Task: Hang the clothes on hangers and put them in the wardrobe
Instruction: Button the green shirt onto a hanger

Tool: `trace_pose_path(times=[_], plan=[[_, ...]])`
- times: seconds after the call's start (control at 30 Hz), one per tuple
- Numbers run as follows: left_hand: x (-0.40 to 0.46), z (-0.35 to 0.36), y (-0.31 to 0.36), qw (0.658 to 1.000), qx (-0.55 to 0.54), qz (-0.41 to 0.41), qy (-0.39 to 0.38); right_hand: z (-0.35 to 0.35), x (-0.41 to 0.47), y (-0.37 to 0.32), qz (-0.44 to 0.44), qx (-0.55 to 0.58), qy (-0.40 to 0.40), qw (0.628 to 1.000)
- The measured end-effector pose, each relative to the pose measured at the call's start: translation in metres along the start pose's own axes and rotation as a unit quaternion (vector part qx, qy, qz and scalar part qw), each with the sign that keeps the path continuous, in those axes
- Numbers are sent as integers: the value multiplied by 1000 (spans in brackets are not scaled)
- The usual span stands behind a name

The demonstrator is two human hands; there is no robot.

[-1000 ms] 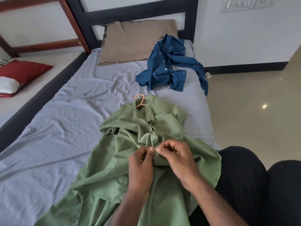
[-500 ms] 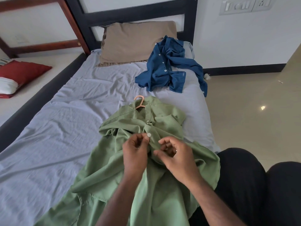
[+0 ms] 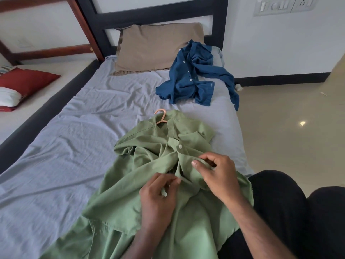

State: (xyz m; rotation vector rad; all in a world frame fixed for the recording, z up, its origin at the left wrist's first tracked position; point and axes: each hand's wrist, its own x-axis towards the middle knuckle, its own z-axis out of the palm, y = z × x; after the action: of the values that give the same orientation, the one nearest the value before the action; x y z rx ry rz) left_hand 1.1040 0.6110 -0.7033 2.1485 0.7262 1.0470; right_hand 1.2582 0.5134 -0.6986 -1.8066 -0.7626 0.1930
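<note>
Red cushion (image 3: 28,82) off on the neighbouring bed, grey sheet (image 3: 61,152), green shirt (image 3: 130,199) spread on it with a pink hanger (image 3: 161,116) hook at the collar, left hand (image 3: 158,200) pinching the placket, right hand (image 3: 218,176) pinching fabric beside a white button (image 3: 180,146), blue shirt (image 3: 194,75) crumpled near the pillow (image 3: 156,47)

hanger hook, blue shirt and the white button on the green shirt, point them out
hanger hook (image 3: 161,115), head view, on its curved top
blue shirt (image 3: 188,79), head view, on its button placket
white button (image 3: 180,146), head view, on its face
</note>
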Motion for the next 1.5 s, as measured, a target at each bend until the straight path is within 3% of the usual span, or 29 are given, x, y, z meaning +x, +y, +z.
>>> trace_pose_path(times=[0.1,0.23,0.4,0.63,0.8,0.87,1.03,1.2,1.3,1.37,1.5], plan=[[1,4,-21,999,12,-24,-32,-1,0,-1,-13,11,27,999],[28,10,-33,999,17,-32,-6,-4,0,0,8,42,31,999],[57,16,-45,999,51,-13,-8,-7,1,-1,38,61,-7,997],[68,16,-77,993,91,-14,-69,-4,3,5,63,-5,-29,998],[66,15,-87,991,39,-116,-55,-6,3,3,62,10,-47,997],[67,15,-89,991,35,-118,-60,-6,3,1,62,13,-58,996],[68,19,-85,991,73,-89,-68,-3,-1,-4,15,-57,-101,993],[70,16,-78,989,90,-89,-76,-2,-4,-10,-44,-71,-72,994],[65,5,-67,986,42,-129,-99,-7,0,-11,-51,-69,-77,993],[60,-7,-54,976,-52,-176,-120,-12,3,-13,-51,-89,-99,990],[52,-26,-23,969,-158,-159,-100,-20,3,-21,-3,-68,-156,985]])
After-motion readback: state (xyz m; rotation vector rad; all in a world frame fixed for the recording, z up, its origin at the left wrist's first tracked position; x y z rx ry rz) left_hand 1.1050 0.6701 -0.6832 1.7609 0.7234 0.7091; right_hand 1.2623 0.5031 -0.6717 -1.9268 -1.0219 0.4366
